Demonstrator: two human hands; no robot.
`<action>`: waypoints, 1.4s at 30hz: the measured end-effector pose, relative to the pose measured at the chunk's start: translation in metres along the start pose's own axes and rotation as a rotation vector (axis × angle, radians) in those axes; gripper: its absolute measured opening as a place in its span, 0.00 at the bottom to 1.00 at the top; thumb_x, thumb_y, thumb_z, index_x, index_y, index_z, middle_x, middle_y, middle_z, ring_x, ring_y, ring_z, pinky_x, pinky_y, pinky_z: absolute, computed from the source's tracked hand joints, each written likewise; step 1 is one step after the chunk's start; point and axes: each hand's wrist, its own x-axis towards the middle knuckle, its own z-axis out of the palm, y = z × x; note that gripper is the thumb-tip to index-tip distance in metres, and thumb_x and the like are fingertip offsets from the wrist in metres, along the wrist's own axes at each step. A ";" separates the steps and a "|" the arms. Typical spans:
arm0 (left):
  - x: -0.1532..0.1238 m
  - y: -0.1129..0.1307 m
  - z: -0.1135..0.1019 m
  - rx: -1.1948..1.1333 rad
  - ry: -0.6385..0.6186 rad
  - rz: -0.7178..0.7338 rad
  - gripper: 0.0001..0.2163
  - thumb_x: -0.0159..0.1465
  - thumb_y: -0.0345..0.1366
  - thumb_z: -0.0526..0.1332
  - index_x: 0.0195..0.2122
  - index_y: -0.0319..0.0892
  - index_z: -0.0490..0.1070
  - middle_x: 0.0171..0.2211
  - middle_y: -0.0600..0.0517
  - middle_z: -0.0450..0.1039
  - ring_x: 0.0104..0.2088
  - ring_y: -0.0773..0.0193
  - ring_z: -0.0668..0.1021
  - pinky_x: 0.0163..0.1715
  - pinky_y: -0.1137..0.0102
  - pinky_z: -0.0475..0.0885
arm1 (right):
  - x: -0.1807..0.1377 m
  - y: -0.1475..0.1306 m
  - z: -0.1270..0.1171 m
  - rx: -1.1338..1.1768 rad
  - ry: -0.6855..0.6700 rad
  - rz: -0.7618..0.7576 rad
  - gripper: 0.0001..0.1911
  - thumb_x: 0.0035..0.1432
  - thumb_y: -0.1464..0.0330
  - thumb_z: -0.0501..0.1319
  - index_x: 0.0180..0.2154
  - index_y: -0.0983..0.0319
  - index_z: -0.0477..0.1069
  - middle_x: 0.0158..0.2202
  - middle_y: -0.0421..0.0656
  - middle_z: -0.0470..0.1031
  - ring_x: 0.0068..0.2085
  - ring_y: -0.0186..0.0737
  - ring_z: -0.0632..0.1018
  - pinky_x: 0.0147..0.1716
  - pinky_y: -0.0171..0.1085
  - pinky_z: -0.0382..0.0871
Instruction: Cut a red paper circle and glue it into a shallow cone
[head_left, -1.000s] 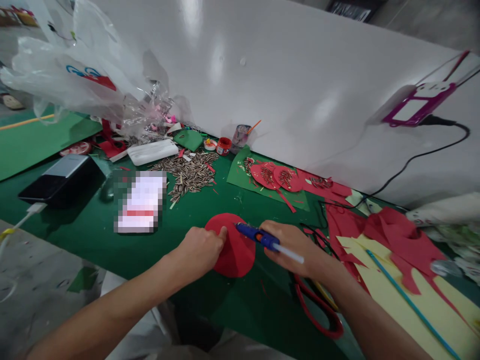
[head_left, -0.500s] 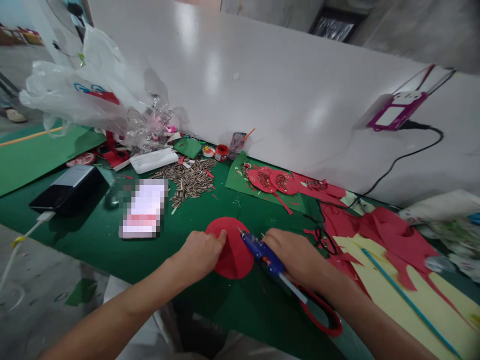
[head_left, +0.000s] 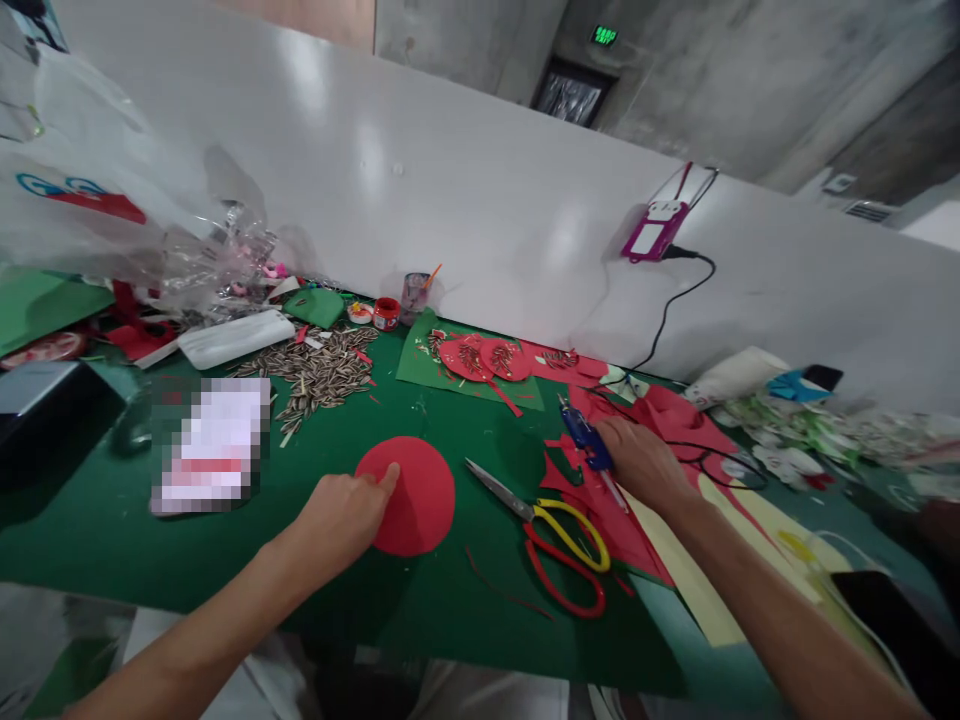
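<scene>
A round piece of red paper (head_left: 420,500) lies flat on the green table in front of me. My left hand (head_left: 349,508) is closed at its left edge, one fingertip on top and the other fingers curled. My right hand (head_left: 641,455) grips a blue hot glue gun (head_left: 587,438) off to the right, above red paper scraps, with its nozzle toward the far side. Between the two hands lie scissors (head_left: 534,512), slightly spread, with one yellow and one red handle.
Sunflower seeds (head_left: 326,370) are heaped at the back left, beside a phone (head_left: 214,440). Red paper discs with seeds (head_left: 465,358) rest on a green sheet (head_left: 416,365). A black cord (head_left: 679,300) hangs from a purple power strip (head_left: 654,232) on the partition.
My right hand has carried the glue gun away from the red circle, to the right, uncovering the scissors. The view has swung right. My left hand stays on the circle.
</scene>
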 end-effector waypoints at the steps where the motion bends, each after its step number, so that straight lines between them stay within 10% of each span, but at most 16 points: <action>1: 0.000 0.001 -0.001 0.004 -0.009 -0.009 0.28 0.55 0.19 0.51 0.59 0.33 0.56 0.22 0.44 0.72 0.23 0.54 0.78 0.20 0.67 0.70 | 0.008 0.002 0.007 0.004 -0.018 -0.006 0.11 0.56 0.78 0.49 0.39 0.68 0.67 0.37 0.53 0.71 0.36 0.46 0.72 0.34 0.40 0.62; 9: -0.005 0.003 -0.006 0.013 -0.037 -0.025 0.27 0.56 0.21 0.49 0.60 0.34 0.56 0.27 0.42 0.74 0.25 0.53 0.78 0.21 0.65 0.71 | 0.036 -0.003 0.031 0.111 -0.115 -0.064 0.12 0.55 0.77 0.50 0.41 0.67 0.66 0.37 0.52 0.70 0.37 0.45 0.71 0.36 0.39 0.59; 22: -0.007 0.004 -0.009 0.017 -0.038 -0.030 0.27 0.57 0.20 0.49 0.59 0.34 0.56 0.24 0.43 0.73 0.25 0.53 0.78 0.22 0.67 0.70 | 0.043 -0.015 -0.017 0.281 -0.131 0.000 0.21 0.50 0.75 0.58 0.48 0.72 0.65 0.47 0.59 0.68 0.46 0.53 0.70 0.39 0.43 0.63; 29: -0.011 0.003 -0.025 -0.116 -0.032 -0.061 0.22 0.61 0.26 0.48 0.57 0.38 0.60 0.31 0.43 0.75 0.29 0.54 0.78 0.25 0.66 0.70 | -0.002 -0.126 -0.113 0.701 -0.195 -0.083 0.11 0.60 0.64 0.53 0.36 0.63 0.70 0.34 0.45 0.72 0.37 0.38 0.73 0.35 0.34 0.64; 36: -0.027 0.017 -0.026 -0.582 0.214 -0.020 0.14 0.62 0.31 0.49 0.44 0.42 0.72 0.38 0.48 0.76 0.38 0.63 0.77 0.38 0.71 0.69 | -0.009 -0.183 -0.110 0.592 -0.240 -0.022 0.07 0.52 0.75 0.54 0.25 0.64 0.68 0.25 0.43 0.70 0.27 0.36 0.71 0.25 0.34 0.56; 42: -0.015 0.023 -0.025 -1.191 0.050 -0.133 0.13 0.61 0.39 0.52 0.28 0.39 0.72 0.19 0.55 0.70 0.21 0.69 0.73 0.21 0.78 0.65 | 0.028 -0.200 -0.129 0.800 -0.052 0.198 0.06 0.51 0.72 0.54 0.25 0.61 0.69 0.26 0.40 0.73 0.25 0.34 0.71 0.25 0.33 0.55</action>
